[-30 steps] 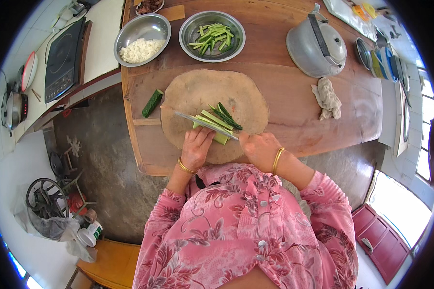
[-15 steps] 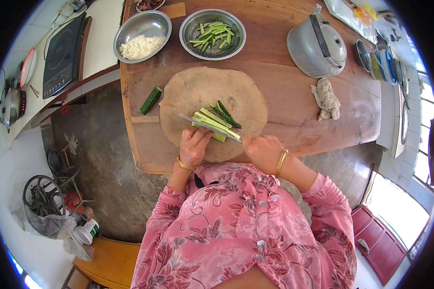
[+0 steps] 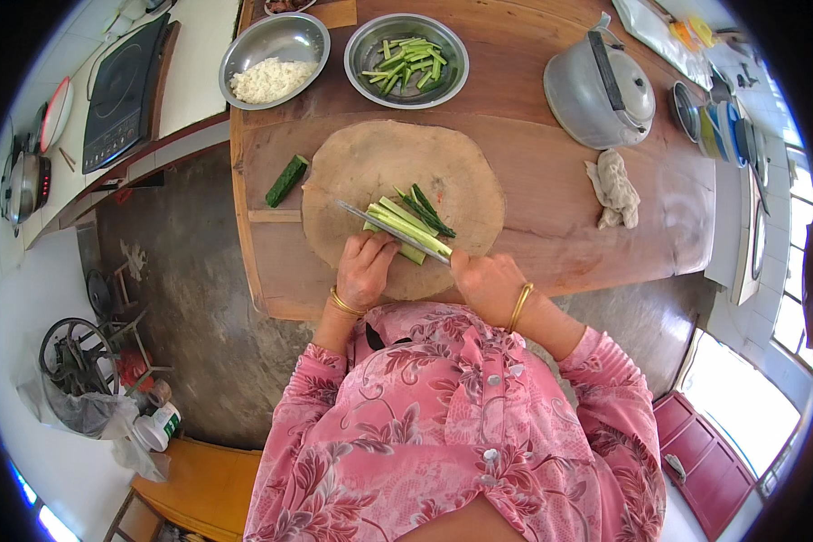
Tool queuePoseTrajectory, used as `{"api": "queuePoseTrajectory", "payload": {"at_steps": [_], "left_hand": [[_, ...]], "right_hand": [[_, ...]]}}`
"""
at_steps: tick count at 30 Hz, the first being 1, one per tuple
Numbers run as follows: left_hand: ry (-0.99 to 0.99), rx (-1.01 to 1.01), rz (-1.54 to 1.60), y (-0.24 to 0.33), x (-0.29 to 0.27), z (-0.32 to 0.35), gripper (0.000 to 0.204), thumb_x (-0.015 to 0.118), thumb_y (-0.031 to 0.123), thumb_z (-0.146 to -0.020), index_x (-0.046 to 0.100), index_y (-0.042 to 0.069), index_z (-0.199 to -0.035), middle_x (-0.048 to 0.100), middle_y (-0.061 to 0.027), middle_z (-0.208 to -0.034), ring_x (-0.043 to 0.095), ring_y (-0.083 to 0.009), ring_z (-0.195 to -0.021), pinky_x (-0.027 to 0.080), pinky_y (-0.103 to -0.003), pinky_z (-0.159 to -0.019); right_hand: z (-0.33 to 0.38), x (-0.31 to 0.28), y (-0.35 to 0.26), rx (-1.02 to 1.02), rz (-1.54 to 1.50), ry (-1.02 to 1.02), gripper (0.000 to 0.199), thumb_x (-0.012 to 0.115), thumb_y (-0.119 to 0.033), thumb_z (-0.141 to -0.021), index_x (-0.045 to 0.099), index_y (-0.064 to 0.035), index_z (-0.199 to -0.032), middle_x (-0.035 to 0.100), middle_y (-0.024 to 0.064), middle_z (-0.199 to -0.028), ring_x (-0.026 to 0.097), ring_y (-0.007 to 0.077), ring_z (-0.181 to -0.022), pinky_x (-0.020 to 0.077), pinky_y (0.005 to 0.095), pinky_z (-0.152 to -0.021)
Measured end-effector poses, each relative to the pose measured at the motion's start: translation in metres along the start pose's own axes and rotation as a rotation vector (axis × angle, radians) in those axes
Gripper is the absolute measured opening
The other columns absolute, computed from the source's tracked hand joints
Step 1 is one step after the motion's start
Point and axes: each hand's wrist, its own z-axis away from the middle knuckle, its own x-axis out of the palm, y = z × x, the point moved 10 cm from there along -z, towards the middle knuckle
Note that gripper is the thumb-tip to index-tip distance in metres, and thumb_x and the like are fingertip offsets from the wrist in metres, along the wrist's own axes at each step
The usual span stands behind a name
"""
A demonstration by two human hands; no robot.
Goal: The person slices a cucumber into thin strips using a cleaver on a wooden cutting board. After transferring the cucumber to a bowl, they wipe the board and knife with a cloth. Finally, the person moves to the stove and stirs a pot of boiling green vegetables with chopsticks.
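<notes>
The person's right hand (image 3: 486,282) is closed around the handle of a knife (image 3: 390,231), whose long blade runs leftward and away across a bundle of pale green cucumber strips (image 3: 408,231). The left hand (image 3: 366,269) lies with curled fingers pressed on the near end of the strips, just beside the blade, holding them down. The strips lie on a round wooden chopping board (image 3: 370,163), a little right of its middle and toward its near edge, and a few darker green peel slivers (image 3: 427,210) rest touching their far right side. Both wrists carry gold bangles.

A short uncut cucumber piece (image 3: 286,180) lies on the wooden table (image 3: 551,226) just left of the board. At the far edge stand two steel bowls: the left bowl (image 3: 275,48) holds chopped white bits, the right bowl (image 3: 406,60) holds more green cucumber sticks. A metal kettle (image 3: 601,90) stands at far right, with a crumpled cloth (image 3: 613,186) nearer than it.
</notes>
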Motion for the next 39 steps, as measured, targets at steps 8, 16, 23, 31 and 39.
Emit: {"api": "queuePoseTrajectory", "payload": {"at_steps": [8,16,23,31,39], "left_hand": [[0.013,-0.015,-0.012,-0.001,-0.003,0.002,0.022,0.059,0.001,-0.064,0.063,-0.001,-0.086,0.059,-0.0104,-0.094,0.054,-0.0276,-0.089,0.048,-0.034,-0.076],[0.003,-0.011,0.001,-0.002,-0.002,0.000,0.020,0.061,0.001,-0.064,0.063,-0.001,-0.084,0.058,-0.0108,-0.092,0.054,-0.0273,-0.087,0.047,-0.034,-0.073],[0.027,-0.041,-0.004,-0.003,-0.006,0.002,0.022,0.063,0.001,-0.062,0.063,-0.001,-0.084,0.058,-0.0100,-0.091,0.053,-0.0273,-0.086,0.047,-0.034,-0.073],[0.056,-0.038,0.026,-0.005,-0.005,0.005,0.020,0.063,0.001,-0.061,0.064,0.001,-0.082,0.058,-0.0097,-0.090,0.054,-0.0268,-0.087,0.048,-0.034,-0.074],[0.024,-0.049,0.029,-0.004,-0.006,0.001,0.021,0.063,0.000,-0.061,0.064,0.000,-0.082,0.058,-0.0094,-0.091,0.053,-0.0271,-0.088,0.048,-0.035,-0.075]], "right_hand": [[0.016,-0.011,0.005,0.020,-0.056,-0.052,0.013,0.051,-0.004,-0.075,0.046,0.0021,-0.086,0.059,0.0189,-0.061,0.062,0.0348,-0.060,0.0496,0.0430,-0.053],[-0.003,0.009,-0.002,0.014,-0.074,-0.011,0.015,0.049,-0.004,-0.076,0.048,0.0037,-0.089,0.061,0.0200,-0.065,0.063,0.0346,-0.061,0.0496,0.0439,-0.055],[0.015,-0.010,0.006,-0.005,-0.113,-0.018,0.015,0.053,-0.010,-0.083,0.048,0.0023,-0.089,0.059,0.0189,-0.062,0.061,0.0362,-0.059,0.0479,0.0449,-0.053],[0.012,-0.009,0.012,0.028,-0.063,-0.105,0.020,0.056,-0.016,-0.085,0.048,0.0024,-0.086,0.056,0.0186,-0.058,0.059,0.0384,-0.057,0.0469,0.0464,-0.053],[-0.010,0.013,0.006,0.021,-0.089,-0.003,0.016,0.052,-0.011,-0.083,0.047,0.0026,-0.087,0.059,0.0199,-0.062,0.062,0.0363,-0.061,0.0489,0.0447,-0.056]]}}
